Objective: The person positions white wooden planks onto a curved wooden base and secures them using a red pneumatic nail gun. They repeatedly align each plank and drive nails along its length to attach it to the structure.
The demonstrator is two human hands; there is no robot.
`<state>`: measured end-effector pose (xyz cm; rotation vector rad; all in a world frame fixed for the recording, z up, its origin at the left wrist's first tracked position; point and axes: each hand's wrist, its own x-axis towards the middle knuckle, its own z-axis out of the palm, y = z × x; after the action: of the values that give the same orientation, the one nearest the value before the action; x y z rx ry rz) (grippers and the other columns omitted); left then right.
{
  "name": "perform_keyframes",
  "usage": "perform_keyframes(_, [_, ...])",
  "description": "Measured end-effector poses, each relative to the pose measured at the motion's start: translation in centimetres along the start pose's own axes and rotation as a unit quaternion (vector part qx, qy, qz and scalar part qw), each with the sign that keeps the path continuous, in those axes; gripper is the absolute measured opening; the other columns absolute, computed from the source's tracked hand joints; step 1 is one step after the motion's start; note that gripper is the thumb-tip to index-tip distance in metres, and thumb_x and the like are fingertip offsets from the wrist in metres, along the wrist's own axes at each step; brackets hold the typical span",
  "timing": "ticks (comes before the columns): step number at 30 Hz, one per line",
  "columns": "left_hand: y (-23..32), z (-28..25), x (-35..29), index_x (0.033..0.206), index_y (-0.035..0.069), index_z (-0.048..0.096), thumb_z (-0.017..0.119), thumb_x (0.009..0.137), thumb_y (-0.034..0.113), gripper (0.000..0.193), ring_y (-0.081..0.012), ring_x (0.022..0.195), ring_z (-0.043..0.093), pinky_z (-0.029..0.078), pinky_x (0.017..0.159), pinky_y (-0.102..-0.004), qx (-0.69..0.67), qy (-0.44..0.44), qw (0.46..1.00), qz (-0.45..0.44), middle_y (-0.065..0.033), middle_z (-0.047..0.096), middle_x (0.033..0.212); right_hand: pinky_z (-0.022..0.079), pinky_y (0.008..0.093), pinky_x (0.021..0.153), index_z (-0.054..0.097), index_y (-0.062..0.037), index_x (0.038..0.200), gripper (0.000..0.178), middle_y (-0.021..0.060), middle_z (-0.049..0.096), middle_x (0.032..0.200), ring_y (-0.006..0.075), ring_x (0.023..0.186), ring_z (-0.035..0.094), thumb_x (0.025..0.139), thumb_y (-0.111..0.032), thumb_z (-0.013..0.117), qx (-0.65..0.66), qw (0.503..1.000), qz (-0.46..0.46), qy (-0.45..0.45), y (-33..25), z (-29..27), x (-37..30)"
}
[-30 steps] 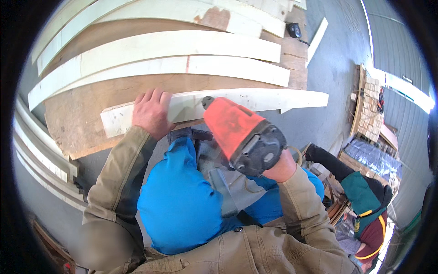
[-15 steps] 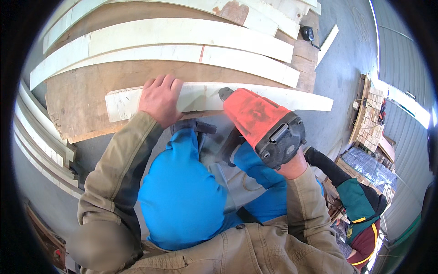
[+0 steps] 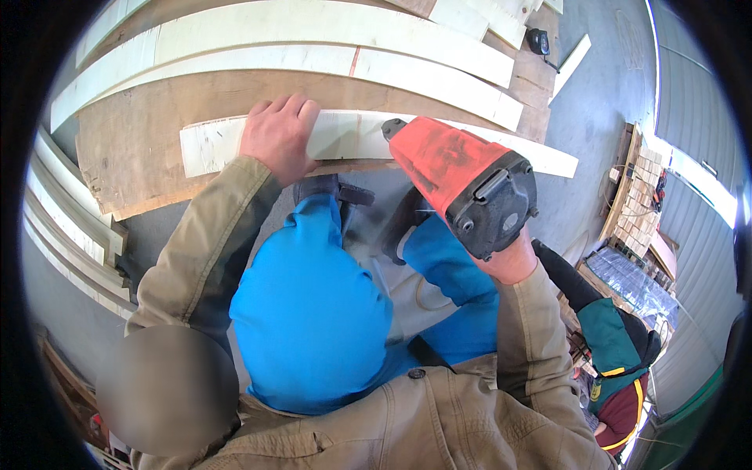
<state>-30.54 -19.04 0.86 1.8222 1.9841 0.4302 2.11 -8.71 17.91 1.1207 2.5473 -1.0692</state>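
My left hand (image 3: 280, 137) is closed over a long pale wooden board (image 3: 207, 149), with its fingers across the top near the left end. The board lies along the near edge of a brown plywood sheet (image 3: 133, 157). My right hand (image 3: 513, 254) grips a red and black nail gun (image 3: 462, 168), and the gun's body hides most of that hand's fingers. The black nose of the gun is at the middle of the board; whether it presses on the wood I cannot tell.
More long boards (image 3: 329, 35) lie beyond on the plywood, with a black tape measure (image 3: 538, 41) at the far right. Stacked boards (image 3: 70, 211) stand on the left. A co-worker (image 3: 619, 352) is at the lower right, near stacked wooden blocks (image 3: 638, 188).
The view has shifted, so the boards appear higher in the picture. Both hands keep their holds, and the nail gun stays over the middle of the board.
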Motion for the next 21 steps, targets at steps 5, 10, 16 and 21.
perform_keyframes(5, [0.1,-0.2,0.0,0.123,0.011,0.061,0.098,0.061,0.025,0.073,-0.0331,0.116,0.066,0.051,0.097,-0.0476,0.007,-0.014,1.0,-0.009,-0.0112,0.067,0.119,0.054,0.0476,0.101,0.074,-0.0072,0.128,0.034,0.0134,0.073,0.128,0.036,0.119,0.069,0.095,-0.013,0.076,0.035,0.999,0.015,0.001,0.2,0.1,-0.1])
perform_keyframes(10, [0.1,-0.3,0.0,0.123,0.01,0.061,0.097,0.062,0.026,0.072,-0.0331,0.116,0.066,0.051,0.098,-0.0477,0.001,-0.014,1.0,-0.008,-0.0115,0.067,0.119,0.053,0.0466,0.103,0.071,-0.0046,0.13,0.041,0.0154,0.073,0.128,0.0346,0.12,0.068,0.09,-0.009,0.08,0.084,0.996,-0.014,0.025,-0.6,-0.8,-0.4])
perform_keyframes(16, [0.2,-0.1,0.0,0.112,0.009,0.062,0.094,0.066,0.023,0.057,-0.0314,0.113,0.067,0.051,0.094,-0.0465,-0.01,0.04,0.999,0.002,-0.0102,0.067,0.113,0.053,0.047,0.105,0.071,-0.0066,0.132,0.041,0.0161,0.071,0.132,0.0367,0.122,0.067,0.092,-0.01,0.077,0.043,0.999,0.004,-0.025,0.1,-1.2,-0.9])
perform_keyframes(21, [0.2,0.1,0.0,0.117,0.01,0.063,0.093,0.065,0.022,0.062,-0.0326,0.115,0.066,0.05,0.098,-0.0472,-0.004,0.009,1.0,-0.013,-0.0107,0.067,0.117,0.057,0.0409,0.099,0.069,-0.0006,0.128,0.048,0.0162,0.075,0.124,0.0303,0.116,0.072,0.082,-0.005,0.082,-0.047,0.995,-0.08,-0.029,0.5,-1.1,-1.3])
